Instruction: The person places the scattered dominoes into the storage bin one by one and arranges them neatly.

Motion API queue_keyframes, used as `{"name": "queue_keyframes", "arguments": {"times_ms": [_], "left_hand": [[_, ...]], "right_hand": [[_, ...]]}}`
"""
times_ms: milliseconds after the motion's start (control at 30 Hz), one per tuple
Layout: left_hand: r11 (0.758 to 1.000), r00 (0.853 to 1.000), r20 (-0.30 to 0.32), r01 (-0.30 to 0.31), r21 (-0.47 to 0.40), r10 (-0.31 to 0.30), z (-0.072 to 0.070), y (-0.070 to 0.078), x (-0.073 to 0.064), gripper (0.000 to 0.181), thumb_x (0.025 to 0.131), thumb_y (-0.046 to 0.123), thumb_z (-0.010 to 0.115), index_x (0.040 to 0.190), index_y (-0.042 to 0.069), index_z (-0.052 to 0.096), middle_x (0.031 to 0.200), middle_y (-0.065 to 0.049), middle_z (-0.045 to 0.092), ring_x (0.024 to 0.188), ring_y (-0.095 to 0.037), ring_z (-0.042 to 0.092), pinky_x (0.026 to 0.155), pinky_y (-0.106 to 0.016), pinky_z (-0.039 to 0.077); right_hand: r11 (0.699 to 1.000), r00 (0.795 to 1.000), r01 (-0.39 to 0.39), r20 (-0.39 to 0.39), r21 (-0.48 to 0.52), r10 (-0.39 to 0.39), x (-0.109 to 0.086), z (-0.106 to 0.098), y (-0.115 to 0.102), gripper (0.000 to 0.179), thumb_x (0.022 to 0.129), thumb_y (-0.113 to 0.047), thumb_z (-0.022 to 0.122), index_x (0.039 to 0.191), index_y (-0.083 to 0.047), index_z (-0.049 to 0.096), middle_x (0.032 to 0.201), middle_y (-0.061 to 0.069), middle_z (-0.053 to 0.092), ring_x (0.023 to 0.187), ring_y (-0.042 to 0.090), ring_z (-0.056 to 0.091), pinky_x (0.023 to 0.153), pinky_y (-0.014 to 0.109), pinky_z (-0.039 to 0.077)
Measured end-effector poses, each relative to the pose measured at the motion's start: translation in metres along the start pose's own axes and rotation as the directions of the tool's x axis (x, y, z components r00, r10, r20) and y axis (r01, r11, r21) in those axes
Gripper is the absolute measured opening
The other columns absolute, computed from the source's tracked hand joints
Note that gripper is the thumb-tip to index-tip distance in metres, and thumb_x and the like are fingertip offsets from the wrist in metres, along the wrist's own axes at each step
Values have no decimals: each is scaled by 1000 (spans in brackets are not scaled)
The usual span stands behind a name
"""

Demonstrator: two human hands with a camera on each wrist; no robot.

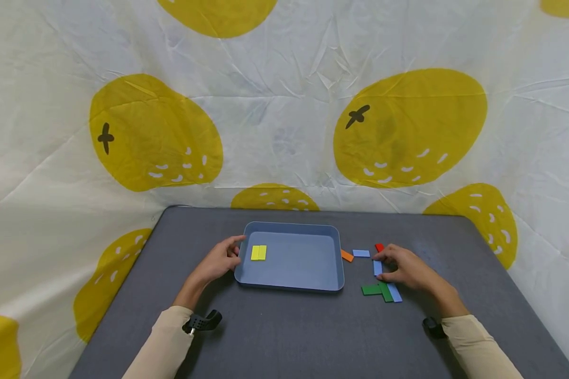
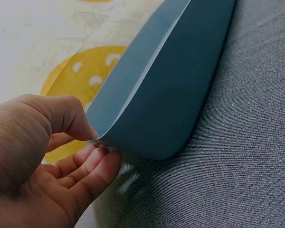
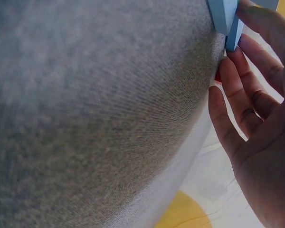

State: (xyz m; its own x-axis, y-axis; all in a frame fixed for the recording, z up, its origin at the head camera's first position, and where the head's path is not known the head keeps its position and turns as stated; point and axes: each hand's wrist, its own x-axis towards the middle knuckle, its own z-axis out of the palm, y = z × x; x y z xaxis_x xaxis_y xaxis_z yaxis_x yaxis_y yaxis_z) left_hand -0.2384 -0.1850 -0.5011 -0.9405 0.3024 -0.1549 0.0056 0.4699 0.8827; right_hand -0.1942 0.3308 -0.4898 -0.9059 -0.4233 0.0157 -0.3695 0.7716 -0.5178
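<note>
A shallow blue-grey tray (image 1: 289, 285) lies on the table, two yellow tiles (image 1: 258, 252) side by side at its left inside. My left hand (image 1: 221, 259) pinches the tray's left rim between thumb and fingers, close up in the left wrist view. To the right of the tray, my right hand (image 1: 404, 267) has thumb and forefinger at the two ends of a light blue tile (image 1: 377, 268), pinching it. In the right wrist view that blue tile (image 3: 234, 34) shows between the fingertips. A red tile (image 1: 379, 247) sits just beyond the right fingertips, partly covered.
Between tray and right hand lie an orange tile (image 1: 347, 256) and another light blue tile (image 1: 361, 253). Nearer me are two green tiles (image 1: 372, 290) and a blue tile (image 1: 394, 292) in a cluster. A patterned cloth (image 1: 284, 131) hangs behind the dark grey table (image 1: 303, 337).
</note>
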Motion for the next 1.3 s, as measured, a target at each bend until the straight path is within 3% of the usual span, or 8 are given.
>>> {"name": "queue_keyframes", "arguments": {"times_ms": [333, 700, 1300], "left_hand": [[1000, 1000, 0, -14, 3, 14, 0, 0, -1, 65, 88, -4, 58, 151, 4, 45, 102, -13, 50, 82, -23, 52, 65, -33, 50], [1000, 1000, 1, -2, 5, 2, -1, 2, 0, 65, 87, -5, 59, 151, 4, 46, 102, -13, 50, 82, -22, 52, 65, -33, 50], [1000, 1000, -2, 11, 5, -11, -1, 2, 1, 65, 88, -5, 59, 151, 6, 46, 102, -12, 50, 82, -23, 52, 66, -34, 50]], "right_hand": [[1000, 1000, -3, 3, -10, 3, -1, -2, -1, 45, 84, -28, 83, 120, -4, 71, 108, 4, 63, 95, 20, 61, 83, 39, 52], [998, 1000, 15, -7, 56, -15, 4, -8, -9, 46, 84, -27, 83, 123, -8, 69, 109, 1, 65, 96, 24, 61, 84, 43, 53], [990, 996, 85, -19, 108, -84, 18, -11, -22, 43, 84, -24, 83, 121, -8, 68, 108, 0, 65, 95, 27, 63, 85, 45, 54]]}}
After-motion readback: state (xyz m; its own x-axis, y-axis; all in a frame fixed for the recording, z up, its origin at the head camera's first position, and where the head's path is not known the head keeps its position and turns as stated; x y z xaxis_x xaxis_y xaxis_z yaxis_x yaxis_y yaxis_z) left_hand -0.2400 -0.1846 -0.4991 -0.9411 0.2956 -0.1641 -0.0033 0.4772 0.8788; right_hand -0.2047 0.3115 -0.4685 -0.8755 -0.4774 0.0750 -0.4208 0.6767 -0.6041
